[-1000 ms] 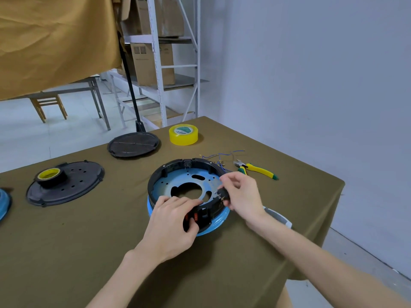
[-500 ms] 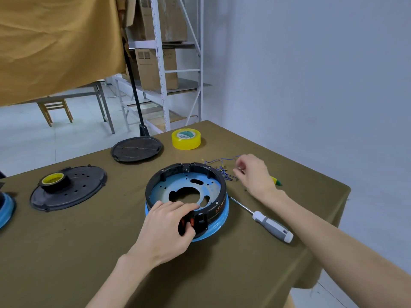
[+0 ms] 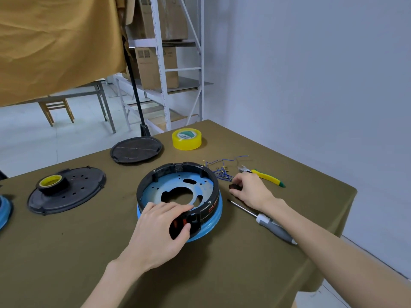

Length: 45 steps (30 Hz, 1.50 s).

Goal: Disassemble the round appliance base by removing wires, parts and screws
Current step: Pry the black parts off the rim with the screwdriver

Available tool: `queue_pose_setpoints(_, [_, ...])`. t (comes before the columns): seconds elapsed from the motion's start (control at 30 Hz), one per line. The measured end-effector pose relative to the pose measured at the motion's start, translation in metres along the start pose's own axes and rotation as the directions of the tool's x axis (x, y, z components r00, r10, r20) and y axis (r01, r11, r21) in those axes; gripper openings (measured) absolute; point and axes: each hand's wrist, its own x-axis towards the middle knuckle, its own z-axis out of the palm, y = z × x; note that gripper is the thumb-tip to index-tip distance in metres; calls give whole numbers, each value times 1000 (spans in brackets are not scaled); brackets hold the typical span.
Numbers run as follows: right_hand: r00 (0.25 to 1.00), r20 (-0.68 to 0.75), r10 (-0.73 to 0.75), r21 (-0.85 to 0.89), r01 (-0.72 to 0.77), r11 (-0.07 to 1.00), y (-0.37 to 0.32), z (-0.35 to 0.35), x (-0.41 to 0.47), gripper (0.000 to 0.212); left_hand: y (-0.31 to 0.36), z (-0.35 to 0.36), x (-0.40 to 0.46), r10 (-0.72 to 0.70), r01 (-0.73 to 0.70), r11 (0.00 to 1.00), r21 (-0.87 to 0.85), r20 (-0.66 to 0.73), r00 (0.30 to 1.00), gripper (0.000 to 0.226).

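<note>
round appliance base (image 3: 178, 187) – mid-table | left hand (image 3: 160, 232) – clamped over its near rim | right hand (image 3: 249, 190) – pinching small black part (image 3: 234, 186) beside loose wires (image 3: 222, 170) | screwdriver (image 3: 266, 221) near

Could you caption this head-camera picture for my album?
Left hand steadies the round base; right hand holds a small black part.

Bright, even, diffuse light with only faint soft shadows beneath the left hand (image 3: 155, 232) and on the olive cloth-covered bench (image 3: 66, 252); sharp centre, wide-angle bending of the white metal shelving (image 3: 163, 63) far off
</note>
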Motion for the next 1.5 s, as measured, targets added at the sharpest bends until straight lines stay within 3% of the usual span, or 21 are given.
queue_pose_setpoints(0.27, [998, -57, 5, 56, -2, 998, -12, -5, -13, 29, 1, 1, 0, -13, 13, 1000, 10, -6, 1000, 46])
queue_pose_setpoints(0.33, [998, -38, 40, -42, -41, 998, -12, -12, -38, 24, 2, 2, 1, -11, 11, 1000, 14, -7, 1000, 45])
queue_pose_setpoints(0.4, [995, 55, 78, -223, -63, 973, -10, -17, -62, 31, 3, 2, 1, -6, 6, 1000, 23, -7, 1000, 44])
queue_pose_setpoints(0.57, [995, 97, -35, -476, 77, 876, -16, -20, -97, 22, 4, -4, 1, -28, 28, 1000, 10, 2, 1000, 46])
queue_pose_setpoints(0.77, [992, 11, -125, -355, 121, 927, -35, -27, -110, 30, -3, -8, 1, -53, 58, 997, -50, 92, 994, 33])
queue_pose_setpoints(0.93, [949, 32, -314, -125, 316, 941, -52, -24, -126, 23, -11, -4, 0, -87, 105, 990, -93, 174, 981, 33])
queue_pose_setpoints(1.17, [938, 64, -340, -302, 343, 890, -71, -14, -121, 58, -12, -5, 0, -62, 82, 988, -130, 153, 986, 30])
queue_pose_setpoints(1.3, [923, -24, -385, -378, 348, 858, -68, -13, -122, 55, -8, -4, -1, -54, 74, 988, -139, 142, 988, 31])
queue_pose_setpoints(1.5, [922, -37, -385, -429, 333, 839, -66, -24, -122, 55, 1, -2, 0, -31, 54, 986, -158, 145, 989, 30])
